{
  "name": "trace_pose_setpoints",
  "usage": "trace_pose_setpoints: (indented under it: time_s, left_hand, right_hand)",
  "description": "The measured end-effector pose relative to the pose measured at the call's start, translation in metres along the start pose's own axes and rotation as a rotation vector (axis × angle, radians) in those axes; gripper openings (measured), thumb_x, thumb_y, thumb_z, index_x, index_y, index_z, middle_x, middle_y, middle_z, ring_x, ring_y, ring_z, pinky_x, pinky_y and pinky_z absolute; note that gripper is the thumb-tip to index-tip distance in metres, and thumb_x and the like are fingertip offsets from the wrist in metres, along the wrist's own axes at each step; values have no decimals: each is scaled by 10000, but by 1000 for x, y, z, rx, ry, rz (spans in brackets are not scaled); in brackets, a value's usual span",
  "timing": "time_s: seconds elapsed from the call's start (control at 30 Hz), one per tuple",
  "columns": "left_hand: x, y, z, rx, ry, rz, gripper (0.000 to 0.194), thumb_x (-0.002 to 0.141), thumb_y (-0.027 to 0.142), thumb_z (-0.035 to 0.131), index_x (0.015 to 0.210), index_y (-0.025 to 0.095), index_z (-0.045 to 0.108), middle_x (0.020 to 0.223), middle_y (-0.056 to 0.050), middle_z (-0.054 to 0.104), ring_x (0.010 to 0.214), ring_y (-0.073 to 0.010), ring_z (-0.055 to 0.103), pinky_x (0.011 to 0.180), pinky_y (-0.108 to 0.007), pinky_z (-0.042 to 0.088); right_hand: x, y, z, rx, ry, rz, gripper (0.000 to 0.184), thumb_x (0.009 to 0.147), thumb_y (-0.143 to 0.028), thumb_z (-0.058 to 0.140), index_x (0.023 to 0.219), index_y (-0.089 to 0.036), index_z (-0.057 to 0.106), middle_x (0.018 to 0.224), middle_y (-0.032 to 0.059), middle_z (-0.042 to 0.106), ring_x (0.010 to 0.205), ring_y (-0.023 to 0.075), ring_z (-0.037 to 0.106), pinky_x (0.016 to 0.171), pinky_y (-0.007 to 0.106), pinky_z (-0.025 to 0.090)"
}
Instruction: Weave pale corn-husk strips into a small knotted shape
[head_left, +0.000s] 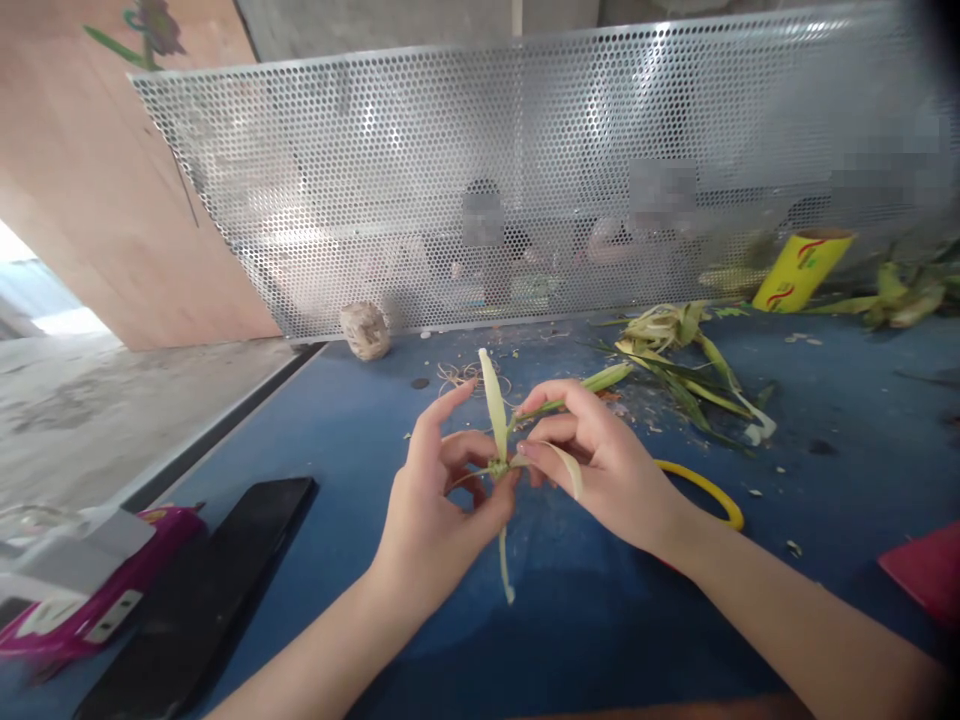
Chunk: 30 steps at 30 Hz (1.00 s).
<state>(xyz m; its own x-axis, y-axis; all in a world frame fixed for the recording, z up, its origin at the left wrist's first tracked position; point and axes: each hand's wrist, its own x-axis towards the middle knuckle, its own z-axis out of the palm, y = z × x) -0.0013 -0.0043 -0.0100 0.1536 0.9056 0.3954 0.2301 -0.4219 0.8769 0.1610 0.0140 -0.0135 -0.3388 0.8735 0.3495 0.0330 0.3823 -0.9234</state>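
Between my hands, above the blue table, is a small knot of pale green plant strips (493, 405), with ends sticking up, down and to the right. My left hand (450, 480) pinches the knot at its centre between thumb and fingers, its index finger raised. With thumb and fingers closed, my right hand (585, 450) grips a pale strip to the right of the knot; that strip's end curls over the thumb. A longer green leaf (607, 377) shows behind the right hand. Thin tan string (472, 378) lies in loose coils beyond my fingers.
Leafy husks (675, 350) and a yellow tube (802, 270) lie at the back right. A yellow ring handle (705, 488) is under my right forearm. A black phone (225, 580) and purple device (105, 590) sit left. A perforated metal screen (450, 150) bounds the far edge.
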Motion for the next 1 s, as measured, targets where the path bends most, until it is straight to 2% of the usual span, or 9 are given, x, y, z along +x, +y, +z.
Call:
trace_pose_setpoints:
  time_s: [0.27,0.4,0.5,0.6,0.67,0.8,0.87,0.93,1.0]
  left_hand:
    - [2,3,-3,-262,-61,-114,586,744,148,661,1228,248,347,759,48,620,746,-121,652,705,-232,541]
    - [5,6,-5,-344,-70,-166,608,711,158,698,1215,225,364,739,43,622,624,-113,627,507,-190,526]
    - [7,9,-7,-381,-10,-154,658,692,159,717,1236,220,354,736,31,655,573,-104,606,414,-157,471]
    - [7,10,-7,-386,51,-144,711,675,143,732,1266,218,345,735,23,685,670,-119,645,531,-163,511]
    - [7,9,-5,-395,29,-161,724,704,153,712,1305,219,315,756,11,697,725,-134,659,626,-201,535]
    - [4,5,1,-387,-80,-145,657,853,254,540,1395,255,168,962,-66,696,562,-113,625,464,-213,477]
    - [4,3,2,-338,-70,-117,649,870,261,507,1404,276,139,1081,-95,653,546,-97,597,417,-205,431]
    - [5,2,1,-254,-16,-86,649,841,237,552,1382,275,195,1084,-85,638,581,-98,584,429,-206,430]
    - [7,2,-1,-162,45,-58,621,799,216,609,1328,259,287,968,-47,653,606,-108,580,448,-209,439]
  right_hand:
    - [4,-4,-2,198,-35,75,166,852,-196,548,961,-220,425,529,-71,552,512,87,490,522,216,390]
    - [6,0,-5,268,-42,51,138,863,-224,550,957,-216,449,532,-67,548,504,79,474,515,211,382]
    - [6,5,-5,343,-92,51,191,853,-303,570,994,-222,469,626,-47,552,553,84,480,534,220,391]
    - [4,7,0,418,-225,59,366,751,-337,686,1043,-233,491,838,-2,561,638,90,484,532,212,386]
    - [3,7,5,445,-287,84,369,767,-326,672,1080,-246,494,792,-18,534,590,77,465,510,203,377]
    - [3,9,10,356,-202,121,208,824,-356,592,959,-210,531,651,-34,521,560,100,496,536,236,420]
    - [5,10,9,334,-136,134,183,823,-366,587,886,-202,535,641,-29,540,563,107,508,546,242,426]
    - [6,11,8,317,-97,130,176,830,-369,575,865,-199,548,642,-28,541,561,103,504,543,234,417]
    - [7,11,7,299,-102,125,177,836,-375,565,864,-199,559,654,-28,538,564,98,499,545,231,414]
